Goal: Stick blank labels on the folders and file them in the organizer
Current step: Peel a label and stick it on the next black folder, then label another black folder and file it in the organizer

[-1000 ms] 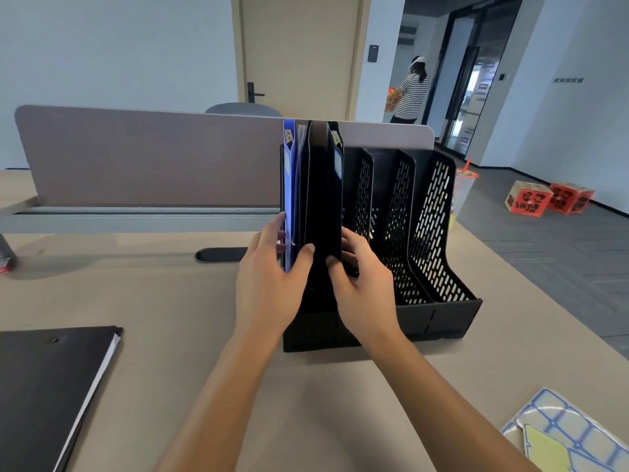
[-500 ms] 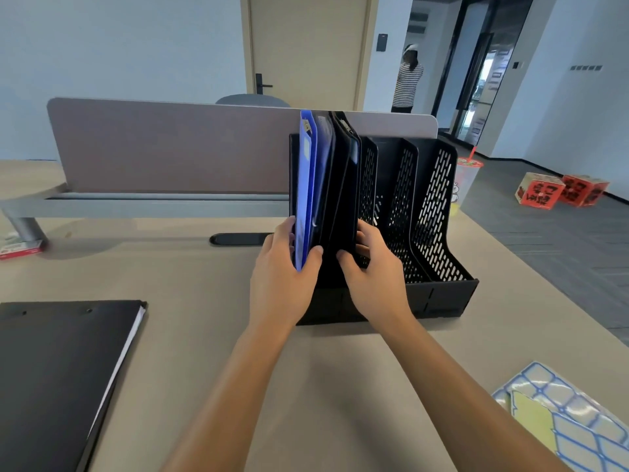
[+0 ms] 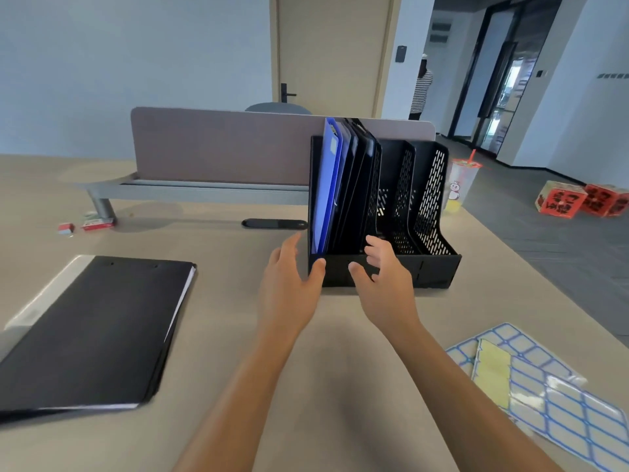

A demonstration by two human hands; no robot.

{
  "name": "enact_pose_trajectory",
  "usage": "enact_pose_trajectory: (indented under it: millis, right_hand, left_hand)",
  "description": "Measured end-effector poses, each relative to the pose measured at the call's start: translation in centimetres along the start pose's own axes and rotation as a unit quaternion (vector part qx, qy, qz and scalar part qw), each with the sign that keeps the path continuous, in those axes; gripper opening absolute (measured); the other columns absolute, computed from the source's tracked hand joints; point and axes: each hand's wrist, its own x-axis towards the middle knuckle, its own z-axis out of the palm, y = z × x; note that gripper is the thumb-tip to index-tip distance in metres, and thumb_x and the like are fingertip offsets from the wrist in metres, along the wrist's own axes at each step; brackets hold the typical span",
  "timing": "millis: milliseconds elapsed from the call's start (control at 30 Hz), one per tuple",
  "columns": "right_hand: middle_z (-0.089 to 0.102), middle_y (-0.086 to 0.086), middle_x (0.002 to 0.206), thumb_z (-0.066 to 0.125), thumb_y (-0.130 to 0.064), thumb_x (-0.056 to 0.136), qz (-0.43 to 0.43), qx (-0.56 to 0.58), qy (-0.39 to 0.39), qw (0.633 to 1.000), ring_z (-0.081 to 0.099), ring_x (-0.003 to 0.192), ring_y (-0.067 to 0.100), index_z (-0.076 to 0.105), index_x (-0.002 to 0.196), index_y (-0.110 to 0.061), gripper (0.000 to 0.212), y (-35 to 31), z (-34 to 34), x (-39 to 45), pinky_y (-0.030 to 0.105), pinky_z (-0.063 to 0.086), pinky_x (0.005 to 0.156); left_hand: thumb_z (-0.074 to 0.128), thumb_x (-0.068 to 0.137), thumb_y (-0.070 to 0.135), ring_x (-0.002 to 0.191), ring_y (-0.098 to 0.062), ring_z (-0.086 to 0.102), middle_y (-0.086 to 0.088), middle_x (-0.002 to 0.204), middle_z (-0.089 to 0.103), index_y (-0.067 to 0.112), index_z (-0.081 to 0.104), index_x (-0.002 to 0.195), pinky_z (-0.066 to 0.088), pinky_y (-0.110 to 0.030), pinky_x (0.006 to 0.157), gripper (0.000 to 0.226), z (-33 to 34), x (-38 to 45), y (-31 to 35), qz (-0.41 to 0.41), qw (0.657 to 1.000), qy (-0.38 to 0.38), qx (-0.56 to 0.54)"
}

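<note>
A black mesh organizer [image 3: 432, 267] stands on the desk ahead of me. Its leftmost slot holds a blue folder [image 3: 325, 185] and black folders [image 3: 357, 192], leaning to the right. My left hand [image 3: 292, 284] hovers at the organizer's front left corner, fingers loosely spread, thumb near the front wall. My right hand [image 3: 384, 277] is just in front of that first slot, fingers relaxed, holding nothing. A black folder [image 3: 92, 332] with white pages lies flat at the left. Sheets of blue-bordered blank labels [image 3: 558, 403] lie at the lower right.
A grey divider panel [image 3: 221, 148] runs behind the organizer. A plastic drink cup [image 3: 459, 185] stands behind the organizer's right side. Small red and white items [image 3: 95, 224] lie at the far left. The desk edge falls away on the right. A person stands in the far doorway.
Both hands have let go of the folders in the first slot and drawn back down to the organizer's front. The folders now lean right on their own. The view pulled back.
</note>
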Motion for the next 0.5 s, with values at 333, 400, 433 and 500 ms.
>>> enact_pose_trajectory:
  millis: [333, 400, 433, 500]
  right_hand:
    - [0.062, -0.002, 0.147, 0.064, -0.029, 0.104, -0.018, -0.029, -0.101, 0.994, 0.056, 0.137, 0.016, 0.047, 0.153, -0.026, 0.052, -1.3, 2.5, -8.1, 0.037, 0.047, 0.112]
    - [0.061, -0.003, 0.147, 0.063, -0.03, 0.105, -0.024, -0.04, -0.119, 0.992, 0.056, 0.137, 0.016, 0.048, 0.153, -0.026, 0.051, -1.6, 3.5, -9.1, 0.034, 0.045, 0.111]
    - [0.061, -0.003, 0.147, 0.063, -0.031, 0.105, -0.028, -0.041, -0.126, 0.991, 0.056, 0.137, 0.016, 0.048, 0.152, -0.026, 0.05, -1.8, 4.0, -9.5, 0.032, 0.044, 0.11]
    - [0.061, -0.004, 0.148, 0.064, -0.031, 0.105, -0.032, -0.043, -0.143, 0.988, 0.056, 0.137, 0.015, 0.05, 0.151, -0.025, 0.049, -2.4, 5.2, -10.3, 0.028, 0.042, 0.108]
  left_hand:
    - [0.059, 0.098, 0.042, 0.128, -0.018, 0.054, 0.003, 0.143, 0.053, 0.026, 0.043, 0.149, 0.042, -0.032, 0.097, 0.057, -5.8, -7.0, -2.0, -0.062, 0.996, 0.024, 0.054]
    - [0.059, 0.098, 0.041, 0.129, -0.018, 0.052, 0.003, 0.142, 0.053, 0.026, 0.043, 0.149, 0.038, -0.028, 0.094, 0.056, -6.9, -8.1, -2.5, -0.072, 0.995, 0.029, 0.06]
    - [0.059, 0.098, 0.04, 0.129, -0.017, 0.052, 0.003, 0.142, 0.052, 0.027, 0.043, 0.149, 0.036, -0.026, 0.094, 0.055, -7.6, -8.5, -2.7, -0.078, 0.994, 0.031, 0.063]
    - [0.058, 0.099, 0.04, 0.13, -0.018, 0.051, 0.003, 0.143, 0.05, 0.027, 0.042, 0.15, 0.035, -0.027, 0.093, 0.055, -9.0, -9.2, -3.4, -0.09, 0.993, 0.034, 0.074]
